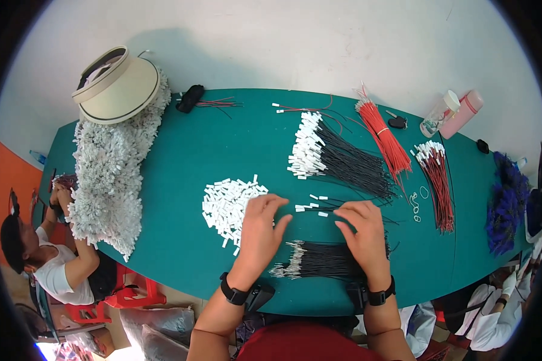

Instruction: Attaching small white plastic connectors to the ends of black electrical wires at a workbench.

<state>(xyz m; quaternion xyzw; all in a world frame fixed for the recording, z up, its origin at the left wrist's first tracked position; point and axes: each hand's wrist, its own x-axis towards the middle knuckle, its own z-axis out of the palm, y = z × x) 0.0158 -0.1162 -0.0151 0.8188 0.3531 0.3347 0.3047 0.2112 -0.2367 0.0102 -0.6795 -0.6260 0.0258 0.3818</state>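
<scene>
Centrally, our left hand curves open with thumb and fingers apart beside a pile of white connectors on the green table, while our right hand bends near white-tipped black wires, its grip unclear.

The heap of small rectangular plastic connectors is white against the deep green surface. Right of the heap, a few loose thin wires are black with white ends, a fanned wire bundle is black with white tips, and a straight wire bundle is bright red. Far right of the heap, a feathery mass is violet-blue; left of it, a shaggy mass is whitish, and a brimmed visor is cream with dark trim.
</scene>
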